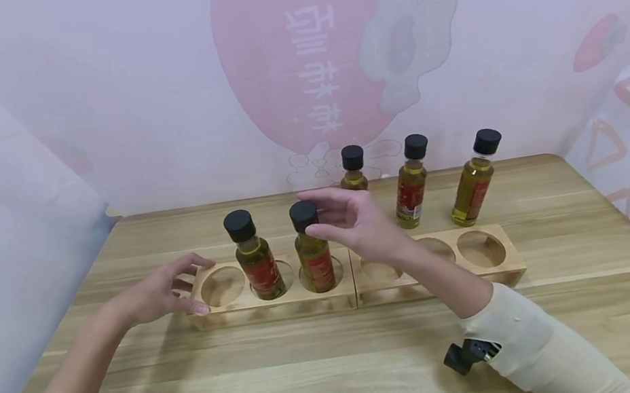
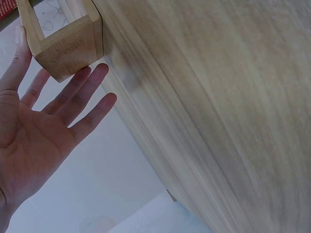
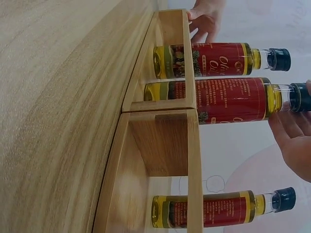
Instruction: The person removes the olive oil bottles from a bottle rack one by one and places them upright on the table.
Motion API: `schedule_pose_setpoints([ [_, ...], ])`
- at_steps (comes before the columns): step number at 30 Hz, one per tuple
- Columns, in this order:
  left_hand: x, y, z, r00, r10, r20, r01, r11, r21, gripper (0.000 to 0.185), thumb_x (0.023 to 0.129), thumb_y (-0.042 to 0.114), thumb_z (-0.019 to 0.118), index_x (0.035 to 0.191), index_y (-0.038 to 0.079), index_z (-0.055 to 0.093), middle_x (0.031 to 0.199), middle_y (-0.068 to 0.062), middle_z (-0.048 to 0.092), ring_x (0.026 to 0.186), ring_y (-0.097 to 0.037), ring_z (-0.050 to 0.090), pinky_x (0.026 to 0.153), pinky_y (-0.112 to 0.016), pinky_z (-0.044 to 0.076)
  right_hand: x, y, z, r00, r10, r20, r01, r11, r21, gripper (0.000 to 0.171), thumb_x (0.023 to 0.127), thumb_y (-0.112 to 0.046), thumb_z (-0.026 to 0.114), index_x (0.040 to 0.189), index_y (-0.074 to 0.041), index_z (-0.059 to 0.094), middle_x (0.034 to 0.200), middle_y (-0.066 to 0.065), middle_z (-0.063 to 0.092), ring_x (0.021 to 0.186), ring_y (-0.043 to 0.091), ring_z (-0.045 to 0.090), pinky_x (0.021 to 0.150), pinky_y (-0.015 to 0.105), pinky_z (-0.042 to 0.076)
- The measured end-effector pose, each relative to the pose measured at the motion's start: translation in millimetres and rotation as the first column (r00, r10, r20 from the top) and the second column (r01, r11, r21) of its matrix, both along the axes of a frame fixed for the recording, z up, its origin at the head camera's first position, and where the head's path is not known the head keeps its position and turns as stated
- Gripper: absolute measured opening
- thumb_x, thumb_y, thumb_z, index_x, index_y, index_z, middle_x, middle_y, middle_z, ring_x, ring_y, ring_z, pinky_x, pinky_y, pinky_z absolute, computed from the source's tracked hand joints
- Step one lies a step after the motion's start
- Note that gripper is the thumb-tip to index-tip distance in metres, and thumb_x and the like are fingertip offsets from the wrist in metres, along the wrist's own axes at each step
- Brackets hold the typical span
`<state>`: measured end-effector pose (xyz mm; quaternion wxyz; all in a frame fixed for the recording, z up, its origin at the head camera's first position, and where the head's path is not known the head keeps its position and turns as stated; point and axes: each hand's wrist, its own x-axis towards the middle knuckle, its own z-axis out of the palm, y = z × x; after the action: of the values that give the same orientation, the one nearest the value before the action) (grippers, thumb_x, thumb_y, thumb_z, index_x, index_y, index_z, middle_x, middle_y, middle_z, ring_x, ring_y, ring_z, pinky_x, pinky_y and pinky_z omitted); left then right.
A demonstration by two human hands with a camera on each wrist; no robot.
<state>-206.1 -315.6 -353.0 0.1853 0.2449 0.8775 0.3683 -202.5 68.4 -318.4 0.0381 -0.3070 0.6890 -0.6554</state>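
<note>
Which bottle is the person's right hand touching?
The right hand pinches the cap of the bottle in the left rack's third hole; the other four stand untouched.

Three oil bottles (image 1: 412, 185) stand at the back of the wooden surface (image 1: 343, 371), before a pink and white backdrop (image 1: 148, 78).

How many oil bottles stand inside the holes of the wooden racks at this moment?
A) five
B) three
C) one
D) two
D: two bottles sit in the left wooden rack, while three others stand on the table behind the racks.
</note>
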Motion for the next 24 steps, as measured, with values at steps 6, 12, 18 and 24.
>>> schedule_pose_setpoints([
  [6,0.9,0.4,1.7,1.000,0.009,0.010,-0.009,1.000,-0.003,0.069,0.085,0.014,0.086,0.139,-0.003,0.047,0.140,-0.036,0.046,0.125,-0.059,0.052,0.100,-0.067,0.050,-0.8,-0.6,-1.1,1.000,0.000,-0.006,0.000,1.000,0.007,0.049,0.096,0.006,0.068,0.144,0.005,0.056,0.131,0.024,0.066,0.115,0.034,0.069,0.098,0.040,0.059],
  [12,1.1,0.2,1.7,1.000,0.010,0.014,-0.010,1.000,-0.003,0.069,0.085,0.015,0.086,0.139,-0.004,0.047,0.140,-0.035,0.047,0.125,-0.060,0.052,0.100,-0.067,0.050,-1.5,-2.1,-0.8,1.000,0.005,-0.021,-0.005,1.000,0.015,0.050,0.095,0.007,0.069,0.143,0.006,0.055,0.130,0.025,0.066,0.112,0.034,0.070,0.096,0.040,0.060],
  [18,0.5,1.0,1.7,1.000,0.013,0.023,-0.013,1.000,-0.003,0.069,0.086,0.012,0.085,0.140,-0.004,0.046,0.139,-0.035,0.048,0.125,-0.058,0.052,0.100,-0.067,0.051,-1.5,-3.0,-0.5,1.000,0.004,-0.021,-0.004,1.000,0.017,0.052,0.093,0.007,0.071,0.143,0.006,0.056,0.127,0.024,0.068,0.111,0.032,0.071,0.094,0.039,0.061],
  [24,-0.1,1.6,1.5,1.000,0.003,0.016,-0.003,1.000,-0.002,0.069,0.085,0.011,0.085,0.140,-0.005,0.046,0.139,-0.036,0.048,0.124,-0.058,0.054,0.099,-0.066,0.051,-1.3,-4.5,0.5,0.999,0.004,-0.032,-0.003,1.000,0.016,0.052,0.092,0.008,0.072,0.142,0.005,0.057,0.125,0.024,0.068,0.110,0.032,0.071,0.093,0.037,0.061],
])
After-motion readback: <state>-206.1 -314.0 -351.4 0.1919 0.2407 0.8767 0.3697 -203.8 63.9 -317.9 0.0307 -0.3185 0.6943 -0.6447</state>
